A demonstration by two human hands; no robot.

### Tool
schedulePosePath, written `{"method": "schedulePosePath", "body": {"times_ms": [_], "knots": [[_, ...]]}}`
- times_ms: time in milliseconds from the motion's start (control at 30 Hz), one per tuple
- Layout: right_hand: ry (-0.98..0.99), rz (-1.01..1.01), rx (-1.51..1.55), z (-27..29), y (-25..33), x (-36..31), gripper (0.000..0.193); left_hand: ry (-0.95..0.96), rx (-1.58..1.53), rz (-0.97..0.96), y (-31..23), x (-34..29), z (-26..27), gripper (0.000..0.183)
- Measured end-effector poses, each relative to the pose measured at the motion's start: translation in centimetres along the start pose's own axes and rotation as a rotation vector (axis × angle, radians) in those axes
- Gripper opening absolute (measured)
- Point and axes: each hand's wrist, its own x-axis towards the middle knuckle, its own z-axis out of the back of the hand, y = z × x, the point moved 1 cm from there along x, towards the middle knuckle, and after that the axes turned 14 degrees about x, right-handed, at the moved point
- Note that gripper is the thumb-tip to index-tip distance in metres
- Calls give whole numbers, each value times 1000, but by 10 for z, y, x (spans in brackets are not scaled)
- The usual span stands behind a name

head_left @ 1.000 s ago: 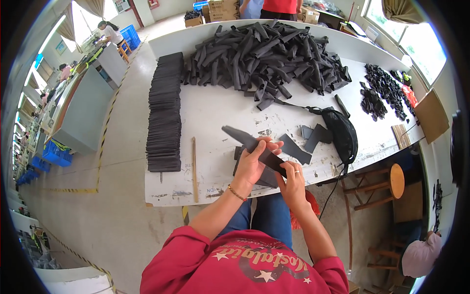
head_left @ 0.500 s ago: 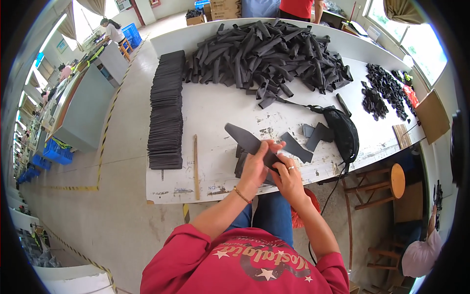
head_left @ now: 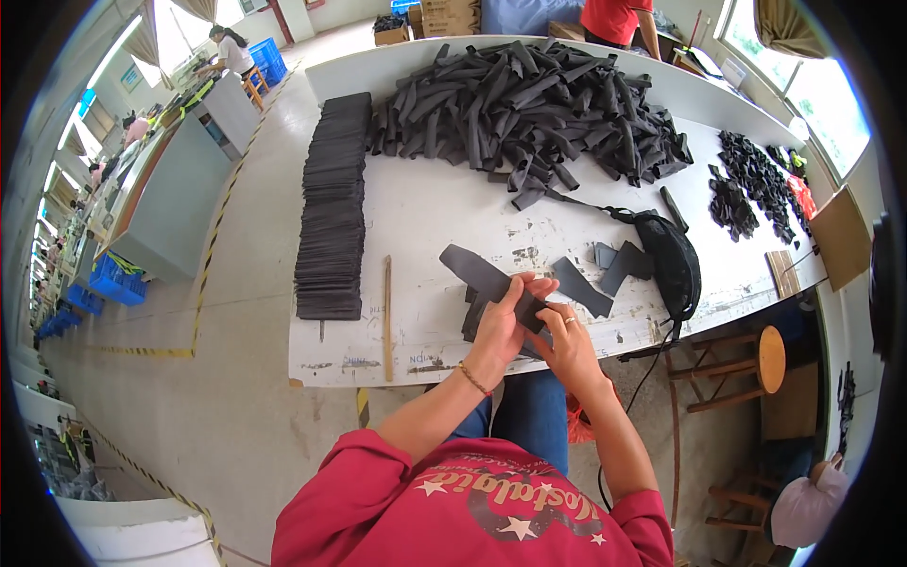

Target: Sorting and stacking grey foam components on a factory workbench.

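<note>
A dark grey strip of sheet material (head_left: 475, 271) slants between my two hands above the near edge of the table. My left hand (head_left: 503, 321) is closed round its middle, the thumb lying on top. At the strip's lower right end, my right hand (head_left: 567, 342) grips with bent fingers; a ring shows on one of them. Under my left hand, partly hidden, are more dark flat pieces (head_left: 472, 317) on the table. Several cut pieces (head_left: 581, 287) lie just to the right of my hands.
A long stack of dark strips (head_left: 331, 213) lines the table's left side, beside a wooden stick (head_left: 387, 317). Across the back lies a big heap of dark rolled pieces (head_left: 539, 109). A black bag (head_left: 671, 265) and small black parts (head_left: 732, 208) are at the right. A stool (head_left: 770, 359) stands beyond.
The view has shifted slightly, moving the table a little in the picture. Both hands keep their hold on the strip, with the right fingers bent a bit differently at its end.
</note>
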Motion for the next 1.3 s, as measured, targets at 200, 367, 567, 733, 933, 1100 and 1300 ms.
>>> {"method": "schedulePosePath", "body": {"times_ms": [200, 367, 567, 733, 933, 1100, 1300], "knots": [[-38, 46, 87, 4, -7, 0, 24, -55, -28, -79, -24, 11, 2, 34], [-147, -6, 247, 1, -7, 5, 14, -56, -52, -167, -13, 10, -3, 36], [-125, -34, 263, -6, -7, 7, 13, -44, -84, -175, 0, 2, -4, 36], [-135, -33, 259, -7, -6, 10, 12, -74, -75, -193, 2, 0, -8, 36], [-124, -48, 275, -9, -6, 11, 11, -110, -65, -217, 3, -3, -10, 38], [-103, -153, 300, -9, -3, 10, 7, -144, -34, -182, -3, -1, -8, 39], [-549, -389, 781, -45, -5, 22, 12, -129, 75, -232, -12, 6, -7, 38]]}}
